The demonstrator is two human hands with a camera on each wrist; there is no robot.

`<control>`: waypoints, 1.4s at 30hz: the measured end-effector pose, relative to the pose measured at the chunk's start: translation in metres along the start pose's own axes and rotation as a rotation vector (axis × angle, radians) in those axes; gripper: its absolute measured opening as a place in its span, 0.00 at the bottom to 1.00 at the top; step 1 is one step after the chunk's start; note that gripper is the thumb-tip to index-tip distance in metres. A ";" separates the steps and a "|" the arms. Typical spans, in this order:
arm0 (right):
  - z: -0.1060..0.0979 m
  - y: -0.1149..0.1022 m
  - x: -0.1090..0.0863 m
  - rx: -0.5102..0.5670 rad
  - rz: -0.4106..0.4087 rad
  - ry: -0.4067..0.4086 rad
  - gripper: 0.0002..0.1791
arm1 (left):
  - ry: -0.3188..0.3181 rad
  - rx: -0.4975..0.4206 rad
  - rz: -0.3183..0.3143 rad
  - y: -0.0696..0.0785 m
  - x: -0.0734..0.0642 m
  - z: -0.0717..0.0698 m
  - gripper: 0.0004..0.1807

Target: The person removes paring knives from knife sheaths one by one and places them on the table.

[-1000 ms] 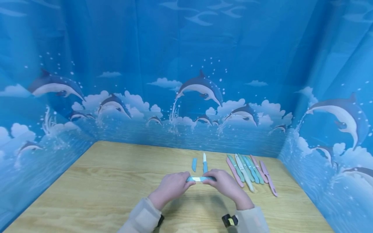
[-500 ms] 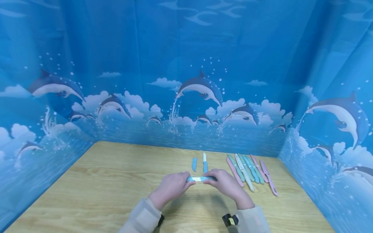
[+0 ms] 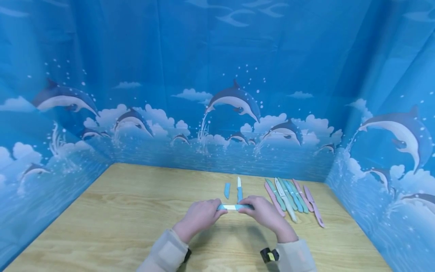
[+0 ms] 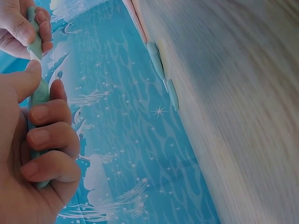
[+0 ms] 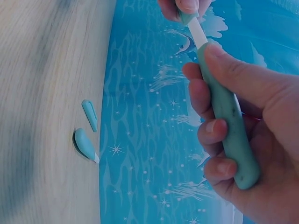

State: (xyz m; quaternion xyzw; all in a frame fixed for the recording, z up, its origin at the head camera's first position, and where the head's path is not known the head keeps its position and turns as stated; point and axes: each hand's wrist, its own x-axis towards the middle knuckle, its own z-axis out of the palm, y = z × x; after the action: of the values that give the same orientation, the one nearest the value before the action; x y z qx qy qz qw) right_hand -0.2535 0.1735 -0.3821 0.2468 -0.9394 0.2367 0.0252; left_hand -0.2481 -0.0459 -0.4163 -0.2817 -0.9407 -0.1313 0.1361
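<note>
Both hands hold a small teal-blue knife lengthwise between them, above the wooden table. In the right wrist view my right hand [image 3: 263, 214] grips the rounded teal handle [image 5: 229, 121], thumb along its top. A short stretch of white blade [image 3: 229, 207] shows between the hands. My left hand [image 3: 200, 216] grips the teal sheath [image 4: 41, 93] at the blade's other end, fingers curled round it and covering much of it. Beyond the hands lie a blue knife [image 3: 239, 191] with its white blade bare and pointing away, and a separate blue sheath [image 3: 227, 190] to its left.
On the right of the wooden table [image 3: 136, 211], several pink, green, blue and white knives lie side by side, among them a white knife [image 3: 285, 200] and a pink knife [image 3: 314, 207] at the right end. A blue dolphin-print curtain [image 3: 190, 158] encloses the table's back and sides.
The hands stay in nearly the same place, still gripping the knife and sheath. The white blade between them shows very slightly longer. The head view has shifted a little.
</note>
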 end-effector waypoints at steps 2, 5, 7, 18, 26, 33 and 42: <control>0.000 0.000 0.000 0.002 -0.001 0.001 0.14 | 0.012 0.006 0.007 0.000 0.000 0.000 0.17; -0.001 0.000 -0.001 0.007 -0.002 0.000 0.14 | 0.013 0.005 0.008 0.000 0.000 0.000 0.17; -0.001 0.000 -0.001 0.009 -0.001 -0.004 0.14 | 0.010 0.005 0.004 0.000 0.000 0.000 0.17; -0.001 0.000 -0.002 0.019 0.011 -0.011 0.14 | 0.008 -0.002 0.001 0.000 -0.001 0.000 0.17; -0.001 0.001 -0.001 0.007 0.000 -0.011 0.13 | 0.011 -0.006 0.004 0.000 -0.001 0.000 0.17; 0.000 0.004 -0.001 -0.004 -0.006 -0.006 0.13 | -0.010 -0.018 -0.010 0.001 -0.001 -0.001 0.17; -0.001 0.004 0.000 0.006 0.000 -0.028 0.12 | -0.029 -0.031 -0.032 0.000 0.001 0.000 0.16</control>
State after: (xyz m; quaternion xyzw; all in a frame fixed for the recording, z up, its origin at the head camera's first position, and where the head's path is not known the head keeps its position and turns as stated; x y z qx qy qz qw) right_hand -0.2555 0.1773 -0.3826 0.2502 -0.9390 0.2359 0.0115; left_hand -0.2485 -0.0454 -0.4165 -0.2704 -0.9449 -0.1439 0.1159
